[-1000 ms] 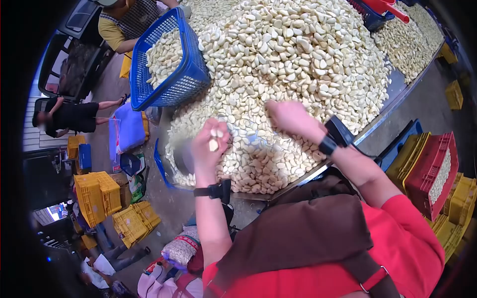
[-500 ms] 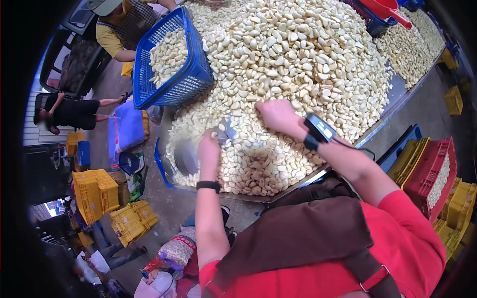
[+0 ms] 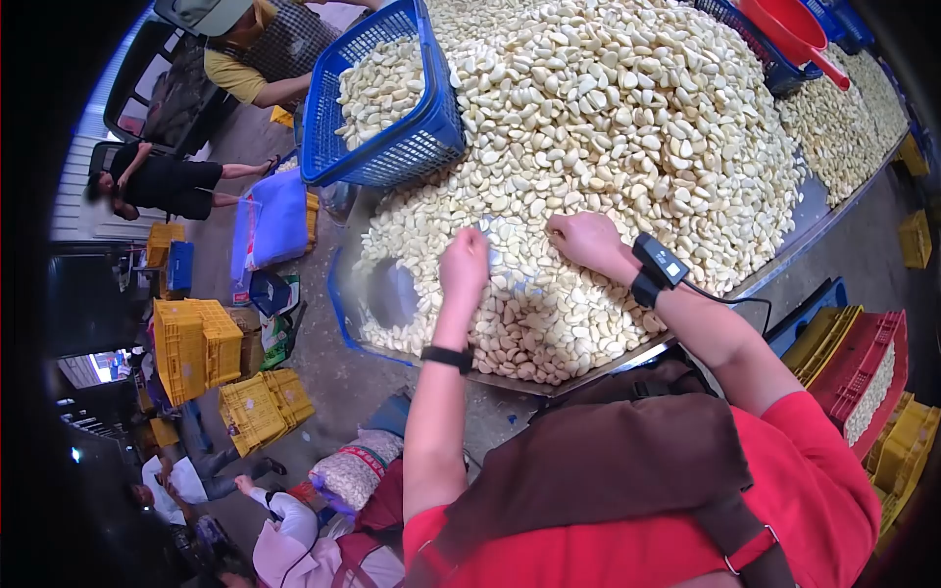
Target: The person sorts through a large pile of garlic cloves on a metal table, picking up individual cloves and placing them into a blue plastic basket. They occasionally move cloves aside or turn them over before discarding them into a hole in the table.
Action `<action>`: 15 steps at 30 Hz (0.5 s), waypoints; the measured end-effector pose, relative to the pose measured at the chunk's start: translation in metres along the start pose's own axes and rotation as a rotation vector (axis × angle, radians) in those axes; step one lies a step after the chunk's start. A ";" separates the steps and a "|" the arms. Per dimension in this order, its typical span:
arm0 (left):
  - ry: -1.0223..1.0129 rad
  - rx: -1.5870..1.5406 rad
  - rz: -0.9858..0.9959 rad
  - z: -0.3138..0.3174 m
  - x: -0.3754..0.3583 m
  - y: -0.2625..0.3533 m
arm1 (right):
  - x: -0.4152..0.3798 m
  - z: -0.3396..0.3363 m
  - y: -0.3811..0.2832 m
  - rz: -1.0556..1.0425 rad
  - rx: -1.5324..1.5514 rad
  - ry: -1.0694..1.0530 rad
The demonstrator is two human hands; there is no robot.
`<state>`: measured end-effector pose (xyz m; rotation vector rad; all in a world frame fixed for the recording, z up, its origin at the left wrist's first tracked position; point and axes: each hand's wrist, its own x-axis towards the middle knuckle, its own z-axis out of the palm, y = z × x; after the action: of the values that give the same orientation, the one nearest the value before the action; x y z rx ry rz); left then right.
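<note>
Yellow crates [image 3: 196, 343] at view's 9 o'clock. Blue basket [image 3: 417, 152], filled, at 11. Left hand [image 3: 465, 265] near centre over pale cloves [image 3: 539, 343] spread on bench [image 3: 813, 209]; right hand [image 3: 591, 241] at 2 o'clock, beside cloves. Both curled; cannot tell whether either grip holds any. Red scoop [image 3: 787, 27] farther out, toward 2.
</note>
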<state>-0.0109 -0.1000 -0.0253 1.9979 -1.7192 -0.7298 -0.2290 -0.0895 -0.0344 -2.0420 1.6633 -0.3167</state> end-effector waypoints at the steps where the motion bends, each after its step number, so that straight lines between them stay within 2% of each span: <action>1: 0.049 0.040 -0.010 -0.006 0.014 0.002 | -0.001 -0.003 -0.001 -0.002 0.000 0.002; 2: 0.124 0.061 0.049 -0.007 0.028 0.002 | -0.003 -0.007 -0.002 0.097 0.228 -0.062; 4: 0.097 0.170 0.062 0.000 0.056 -0.006 | -0.003 -0.008 0.003 0.282 0.622 -0.163; 6: 0.012 0.354 0.040 0.008 0.069 -0.007 | -0.004 -0.008 0.012 0.315 0.701 -0.116; 7: 0.009 0.346 0.044 0.011 0.072 -0.005 | -0.008 -0.010 0.019 0.352 0.778 -0.080; 9: -0.090 0.556 0.068 0.013 0.076 -0.002 | -0.020 -0.021 0.026 0.329 0.697 -0.023; 11: -0.101 0.583 0.044 0.012 0.069 0.002 | -0.029 -0.035 0.017 0.270 0.288 -0.056; 12: -0.099 0.605 0.071 0.015 0.066 -0.004 | -0.031 -0.044 0.009 0.252 0.293 -0.209; 13: -0.094 0.625 0.099 0.017 0.063 -0.011 | -0.030 -0.034 0.008 0.255 0.296 -0.209; 14: -0.093 0.625 0.101 0.016 0.062 -0.020 | -0.027 -0.020 0.009 0.190 0.364 -0.100; 15: -0.161 0.413 0.065 0.012 0.064 -0.033 | -0.024 -0.014 0.009 0.123 0.430 0.011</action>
<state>0.0141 -0.1578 -0.0624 2.1801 -2.1638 -0.5607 -0.2489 -0.0705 -0.0242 -1.6172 1.5581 -0.5868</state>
